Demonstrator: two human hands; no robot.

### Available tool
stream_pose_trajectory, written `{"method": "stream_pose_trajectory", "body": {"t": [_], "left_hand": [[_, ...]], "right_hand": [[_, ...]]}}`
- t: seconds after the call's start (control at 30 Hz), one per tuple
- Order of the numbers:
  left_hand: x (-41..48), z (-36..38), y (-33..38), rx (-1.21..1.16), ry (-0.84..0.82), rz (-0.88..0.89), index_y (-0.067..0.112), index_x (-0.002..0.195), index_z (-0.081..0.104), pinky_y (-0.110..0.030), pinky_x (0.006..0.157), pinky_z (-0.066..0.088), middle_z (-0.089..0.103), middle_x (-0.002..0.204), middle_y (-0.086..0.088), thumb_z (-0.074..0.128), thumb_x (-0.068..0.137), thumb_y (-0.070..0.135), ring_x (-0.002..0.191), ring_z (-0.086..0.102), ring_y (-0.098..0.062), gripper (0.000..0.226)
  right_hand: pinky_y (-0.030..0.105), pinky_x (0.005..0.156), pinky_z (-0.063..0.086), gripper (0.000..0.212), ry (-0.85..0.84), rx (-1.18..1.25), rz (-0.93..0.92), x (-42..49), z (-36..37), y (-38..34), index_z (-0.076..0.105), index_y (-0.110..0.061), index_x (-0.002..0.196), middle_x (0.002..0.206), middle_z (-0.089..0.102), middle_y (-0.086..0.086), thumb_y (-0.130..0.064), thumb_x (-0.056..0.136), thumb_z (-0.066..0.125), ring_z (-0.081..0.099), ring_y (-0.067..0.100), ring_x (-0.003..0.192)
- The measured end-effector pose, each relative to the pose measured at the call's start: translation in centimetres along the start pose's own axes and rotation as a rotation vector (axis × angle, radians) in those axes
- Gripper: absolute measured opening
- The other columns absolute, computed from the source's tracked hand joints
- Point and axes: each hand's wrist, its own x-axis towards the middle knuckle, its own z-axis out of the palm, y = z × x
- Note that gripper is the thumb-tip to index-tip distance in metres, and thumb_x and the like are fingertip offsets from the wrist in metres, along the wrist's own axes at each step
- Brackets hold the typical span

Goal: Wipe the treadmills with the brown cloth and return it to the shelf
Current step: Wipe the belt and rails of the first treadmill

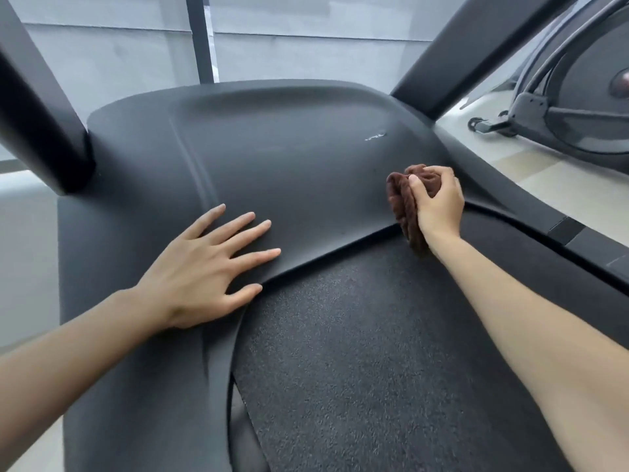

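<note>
Brown bunched terry cloth (406,202) sits clamped in the right hand (439,202), pressed on the black plastic treadmill motor hood (289,158) at its right edge; the left hand (204,264) lies flat, fingers spread. Wiping looks underway — the shelf return remains undone.

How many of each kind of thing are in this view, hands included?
hands: 2 (left hand, right hand)
brown cloth: 1
treadmill: 1
exercise machine on the right: 1
Total: 5
</note>
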Motion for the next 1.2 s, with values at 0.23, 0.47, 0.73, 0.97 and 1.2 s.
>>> {"method": "stream_pose_trajectory", "body": {"t": [0.23,0.47,0.73,0.97,1.2], "left_hand": [[0.3,0.4,-0.1,-0.078,0.079,-0.006,0.038,0.133,0.049,-0.046,0.112,0.018,0.038,0.147,0.003,0.034,0.085,0.057,0.139,0.030,-0.020,0.054],[0.2,0.4,0.1,-0.107,0.131,0.000,0.036,0.130,0.055,-0.046,0.110,0.020,0.041,0.146,0.000,0.037,0.084,0.054,0.137,0.034,-0.021,0.052],[0.1,0.2,-0.2,-0.106,0.097,-0.004,0.039,0.130,0.054,-0.044,0.113,0.018,0.039,0.147,0.003,0.032,0.084,0.052,0.139,0.031,-0.018,0.052],[0.0,0.3,-0.2,-0.072,0.050,-0.023,0.043,0.136,0.044,-0.042,0.117,0.009,0.028,0.152,0.005,0.021,0.084,0.054,0.142,0.021,-0.015,0.058],[-1.0,0.3,2.1,-0.155,0.059,-0.124,0.042,0.128,0.054,-0.049,0.116,0.009,0.041,0.146,0.007,0.029,0.080,0.053,0.140,0.029,-0.016,0.055]], "right_hand": [[0.033,0.091,0.032,0.035,0.046,-0.067,-0.134,-2.1,7.8,-3.2,0.056,-0.013,0.109,0.116,0.055,0.009,-0.034,0.083,0.066,0.050,0.031,0.103],[0.038,0.094,0.040,0.033,-0.077,-0.148,-0.391,1.8,7.0,-2.2,0.059,-0.013,0.111,0.114,0.059,0.006,-0.031,0.084,0.066,0.054,0.029,0.106],[0.030,0.088,0.035,0.033,-0.158,-0.106,-0.369,-3.9,7.0,-3.8,0.059,-0.013,0.109,0.111,0.059,0.004,-0.028,0.081,0.068,0.053,0.025,0.096],[0.035,0.092,0.042,0.029,-0.232,-0.353,-0.221,-1.8,-3.9,3.8,0.060,-0.013,0.103,0.109,0.063,0.011,-0.024,0.079,0.071,0.058,0.028,0.103],[0.038,0.098,0.031,0.038,0.017,-0.356,0.081,-0.9,2.1,2.8,0.052,-0.009,0.113,0.123,0.052,0.018,-0.035,0.088,0.060,0.047,0.039,0.113]]}}
